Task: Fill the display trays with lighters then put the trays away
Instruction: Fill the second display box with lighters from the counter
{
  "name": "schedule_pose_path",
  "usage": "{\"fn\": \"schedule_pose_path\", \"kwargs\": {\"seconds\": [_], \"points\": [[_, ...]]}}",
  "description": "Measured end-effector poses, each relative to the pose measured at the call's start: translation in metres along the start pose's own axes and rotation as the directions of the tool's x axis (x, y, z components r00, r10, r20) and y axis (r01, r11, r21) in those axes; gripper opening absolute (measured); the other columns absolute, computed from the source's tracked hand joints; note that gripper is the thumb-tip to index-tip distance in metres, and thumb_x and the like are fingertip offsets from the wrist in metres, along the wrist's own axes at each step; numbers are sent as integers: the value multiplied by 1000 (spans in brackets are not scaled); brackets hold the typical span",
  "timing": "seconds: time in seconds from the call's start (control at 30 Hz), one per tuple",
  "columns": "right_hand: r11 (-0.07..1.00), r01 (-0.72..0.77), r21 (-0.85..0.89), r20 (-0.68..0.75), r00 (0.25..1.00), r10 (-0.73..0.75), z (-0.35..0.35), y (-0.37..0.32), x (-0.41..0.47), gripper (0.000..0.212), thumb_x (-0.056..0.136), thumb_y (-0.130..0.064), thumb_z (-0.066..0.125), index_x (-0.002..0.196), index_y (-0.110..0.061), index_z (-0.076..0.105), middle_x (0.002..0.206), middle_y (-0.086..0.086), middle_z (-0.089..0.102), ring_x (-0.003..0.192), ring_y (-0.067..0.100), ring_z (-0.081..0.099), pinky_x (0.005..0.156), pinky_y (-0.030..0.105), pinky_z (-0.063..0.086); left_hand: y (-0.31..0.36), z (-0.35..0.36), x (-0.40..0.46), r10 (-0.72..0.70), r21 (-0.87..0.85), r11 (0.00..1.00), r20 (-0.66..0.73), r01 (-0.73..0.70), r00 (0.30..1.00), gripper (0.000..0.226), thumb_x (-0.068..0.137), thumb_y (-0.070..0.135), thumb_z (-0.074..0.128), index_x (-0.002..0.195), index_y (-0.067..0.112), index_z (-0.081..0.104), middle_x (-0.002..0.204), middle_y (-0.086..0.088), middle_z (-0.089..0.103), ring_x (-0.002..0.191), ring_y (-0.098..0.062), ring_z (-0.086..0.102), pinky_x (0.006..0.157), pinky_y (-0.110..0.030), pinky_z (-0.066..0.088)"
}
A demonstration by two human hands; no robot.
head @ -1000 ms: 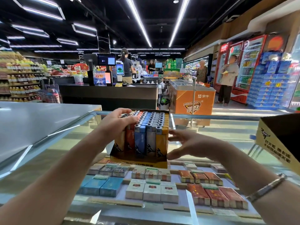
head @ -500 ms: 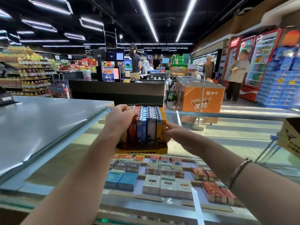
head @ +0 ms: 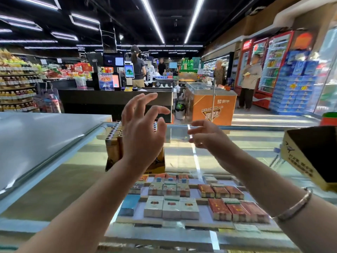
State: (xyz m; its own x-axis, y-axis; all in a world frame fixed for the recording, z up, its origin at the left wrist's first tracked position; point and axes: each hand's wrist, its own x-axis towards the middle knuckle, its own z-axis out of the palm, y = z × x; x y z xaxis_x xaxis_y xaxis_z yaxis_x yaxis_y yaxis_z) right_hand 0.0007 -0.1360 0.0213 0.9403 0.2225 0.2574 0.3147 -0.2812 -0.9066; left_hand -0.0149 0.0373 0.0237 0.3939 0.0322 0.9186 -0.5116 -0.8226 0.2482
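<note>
Neither hand grips anything. The left hand (head: pixel 141 132) is raised above the counter with its fingers spread and loosely bent, palm turned away, and it hangs in front of the cardboard display tray of upright lighters (head: pixel 114 143), hiding most of it. Whether the palm touches the tray cannot be told. The right hand (head: pixel 206 134) floats just to the right, fingers relaxed and pointing left toward the other hand, with a gap between the two. A silver metal bangle (head: pixel 293 205) circles the right wrist.

The tray stands upright on the glass top of the counter (head: pixel 237 152), toward its far edge and left of the middle. What shows of it is the left side: metal lighter caps in rows along the top, brown and orange bodies below, and a yellow-brown cardboard base at the bottom.

Under the glass, near the counter's front edge, lie rows of boxed cigarette packs (head: pixel 171 207), white ones in the middle, red ones to the right and a blue one to the left. At the right edge of the counter an open yellow and black cardboard box (head: pixel 299 157) tilts into view. To the left sits a grey metal surface (head: pixel 36 136) alongside the glass. Beyond the far edge are an orange chest freezer (head: pixel 211 106) and a black checkout desk (head: pixel 109 101).
</note>
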Motion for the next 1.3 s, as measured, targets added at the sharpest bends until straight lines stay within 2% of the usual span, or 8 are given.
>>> {"fn": "schedule_pose_path", "kwargs": {"seconds": [0.17, 0.4, 0.53, 0.67, 0.87, 1.03, 1.17, 1.3], "points": [[941, 146, -304, -251, 941, -227, -59, 4, -36, 23, 88, -2, 51, 108, -12, 53, 94, 1, 58, 85, 5, 56, 61, 9, 46, 72, 33, -5, 169, -234, 966, 242, -111, 955, 11, 81, 13, 62, 90, 17, 67, 121, -5, 58, 118, -19, 42, 96, -38, 33], [810, -137, -571, -592, 752, -290, -164, 30, -81, 21, 80, -1, 53, 93, -9, 66, 91, 5, 62, 80, 16, 55, 66, 22, 42, 171, 96, -28, 200, -553, 828, 449, 95, 871, 24, 83, 14, 60, 105, 22, 62, 125, 2, 54, 114, -16, 47, 93, -31, 42], [730, -428, -534, -723, 678, -132, -221, 55, -103, 39, 78, -5, 53, 116, -11, 59, 121, 16, 55, 114, 33, 45, 96, 38, 39, 209, 128, -38, 84, -508, 708, 750, 491, 656, 50, 84, 14, 58, 130, 27, 42, 139, -3, 41, 112, -29, 51, 84, -33, 46], [766, -527, -369, -705, 696, 139, -241, 71, -121, 54, 81, -11, 50, 130, -27, 38, 117, 14, 53, 101, 32, 52, 84, 43, 47, 228, 147, -49, 71, -404, 665, 871, 628, 485, 63, 88, 18, 56, 142, 27, 24, 135, -20, 46, 115, -42, 49, 85, -45, 48], [857, -386, -341, -677, 733, 61, -233, 70, -118, 51, 83, -8, 51, 129, -26, 38, 99, 7, 54, 78, 18, 55, 64, 31, 47, 218, 150, -48, 65, -479, 531, 846, 699, 530, 66, 89, 14, 54, 144, 25, 19, 133, -7, 43, 92, -10, 52, 75, -23, 47], [889, -282, -361, -609, 793, 4, -202, 57, -91, 39, 85, -14, 52, 123, -18, 43, 88, -4, 53, 78, 11, 55, 60, 30, 45, 183, 140, -26, -54, -562, 446, 760, 696, 648, 60, 86, 0, 52, 136, 21, 27, 102, 6, 52, 102, -21, 57, 86, -37, 52], [895, -273, -352, -515, 855, 58, -167, 56, -62, 36, 85, -15, 52, 121, -11, 48, 94, 8, 59, 84, 24, 59, 73, 40, 51, 142, 131, -18, -192, -495, 458, 756, 738, 626, 40, 85, -2, 51, 108, 28, 38, 100, -5, 56, 94, -22, 61, 80, -35, 54], [897, -262, -356, -436, 896, 88, -142, 63, -39, 42, 88, -17, 51, 129, -11, 43, 98, 6, 54, 85, 19, 55, 58, 22, 43, 103, 136, -22, -301, -326, 566, 774, 758, 557, 47, 83, -1, 50, 126, 15, 39, 120, -15, 47, 107, -31, 53, 91, -46, 49]]}}
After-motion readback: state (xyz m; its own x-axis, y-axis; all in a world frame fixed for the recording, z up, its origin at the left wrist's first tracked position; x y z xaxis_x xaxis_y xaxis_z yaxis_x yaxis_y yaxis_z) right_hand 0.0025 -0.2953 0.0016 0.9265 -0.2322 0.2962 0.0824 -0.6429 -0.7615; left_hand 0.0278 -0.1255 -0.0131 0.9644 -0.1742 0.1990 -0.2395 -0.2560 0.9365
